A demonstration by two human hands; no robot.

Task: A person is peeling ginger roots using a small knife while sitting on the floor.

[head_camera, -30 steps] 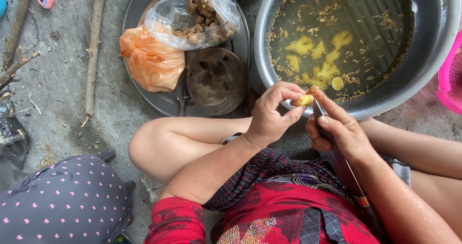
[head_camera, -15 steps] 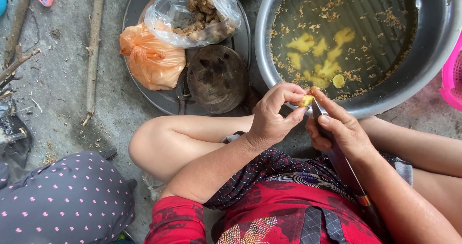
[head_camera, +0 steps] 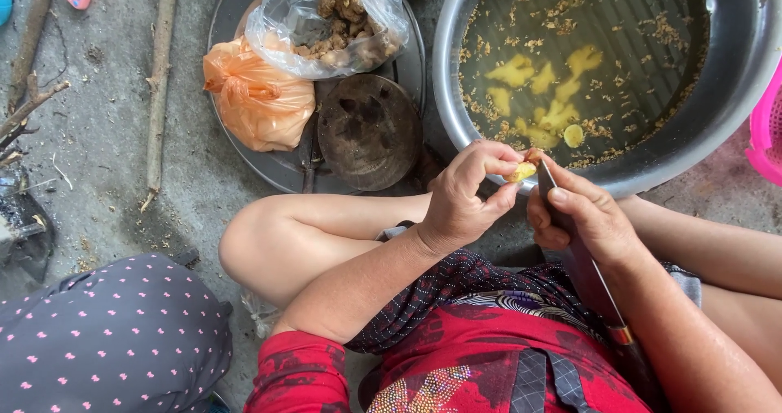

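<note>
Steel basin: the largest vessel, set on the concrete floor at the upper right. It is filled with murky water in which yellow peeled ginger pieces and brown scraps of skin are seen floating.
Round metal tray: laid on the floor just left of the basin, its right edge touching or nearly touching the basin wall.
Clear plastic bag: rested on the far part of the tray, open, filled with knobbly unpeeled ginger roots.
Orange plastic bag: placed at the left edge of the tray, knotted shut; its contents cannot be told.
Dark round bowl: set at the near edge of the tray, just beside the orange bag.
Left hand: curled closed, with a small piece of ginger pinched between thumb and fingertips, held just before the near rim of the basin.
Right hand: closed around a knife, the thumb laid along the blade and the blade tip set against the ginger piece.
Pink basket: seen at the right edge, beside the basin.
</note>
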